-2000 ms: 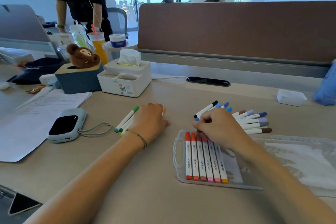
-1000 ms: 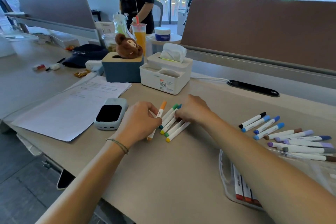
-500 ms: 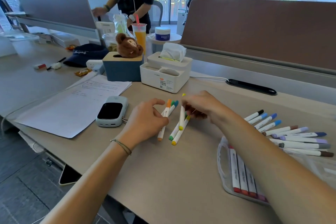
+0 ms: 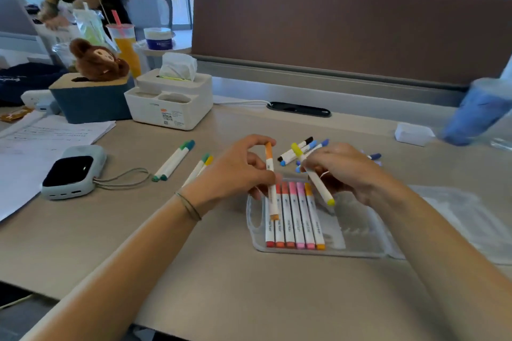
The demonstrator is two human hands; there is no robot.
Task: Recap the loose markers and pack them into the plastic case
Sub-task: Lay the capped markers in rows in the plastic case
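Observation:
The clear plastic case (image 4: pixel 357 232) lies open on the desk with several red, pink and orange markers (image 4: pixel 295 219) side by side in its left part. My left hand (image 4: pixel 235 171) grips an orange-capped marker (image 4: pixel 271 183) upright over the case's left end. My right hand (image 4: pixel 346 171) holds a yellow-capped marker (image 4: pixel 318 183) slanted above the row. Two green-capped markers (image 4: pixel 173 160) and a green and yellow pair (image 4: pixel 200 167) lie loose to the left. Blue, black and purple markers (image 4: pixel 302 149) lie behind my hands, partly hidden.
A grey device with a cord (image 4: pixel 73 171) and papers (image 4: pixel 47 135) lie at left. A white tissue box (image 4: pixel 169 102), a blue box with a plush toy (image 4: pixel 91 91) and drinks stand behind. A blue cup (image 4: pixel 479 113) stands at right, before the brown partition (image 4: pixel 352 30).
Both hands lifted one marker each from the left pile and carried them right, over the case. The view swung back right onto the case.

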